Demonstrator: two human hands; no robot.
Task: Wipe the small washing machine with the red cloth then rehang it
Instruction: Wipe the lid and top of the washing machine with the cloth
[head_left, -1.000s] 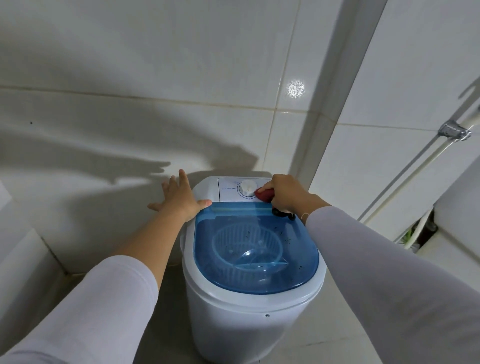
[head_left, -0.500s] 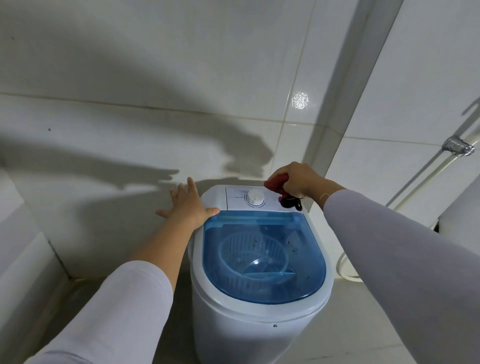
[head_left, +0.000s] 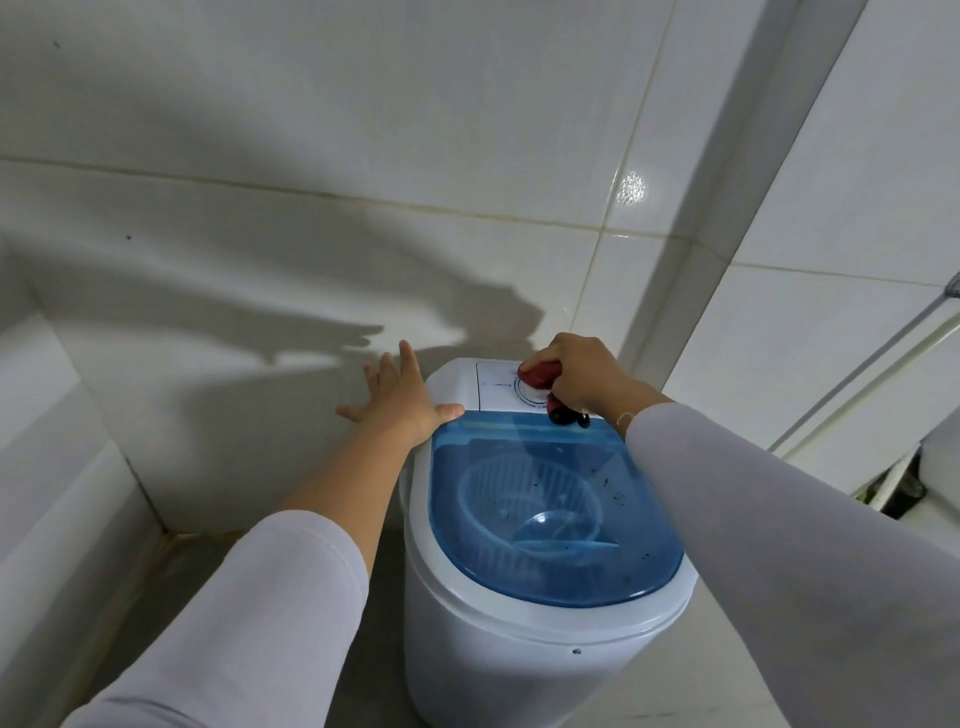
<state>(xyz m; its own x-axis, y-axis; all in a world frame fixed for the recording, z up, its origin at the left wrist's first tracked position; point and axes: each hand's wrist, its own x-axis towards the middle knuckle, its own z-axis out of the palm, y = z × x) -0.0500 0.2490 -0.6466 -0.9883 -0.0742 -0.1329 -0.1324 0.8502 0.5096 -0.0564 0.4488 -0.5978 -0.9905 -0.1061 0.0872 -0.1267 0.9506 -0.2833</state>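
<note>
- Since half a second ago, the right hand (head_left: 582, 371) has slid leftward along the white control panel, so the red cloth (head_left: 543, 374) now covers the dial (head_left: 531, 393), which earlier stood clear to the left of it.
- Right hand is closed around the bunched red cloth, pressing it onto the dial; a dark end of the cloth hangs at the lid's back edge.
- Left hand (head_left: 400, 397) is spread flat on the back left corner of the small washing machine (head_left: 519, 649), thumb on the rim, as before.
- Translucent blue lid (head_left: 550, 499) is shut; through it a white slotted basket shows inside the tub, with dark specks on the lid.
- Machine stands on the floor in a white-tiled corner.
</note>
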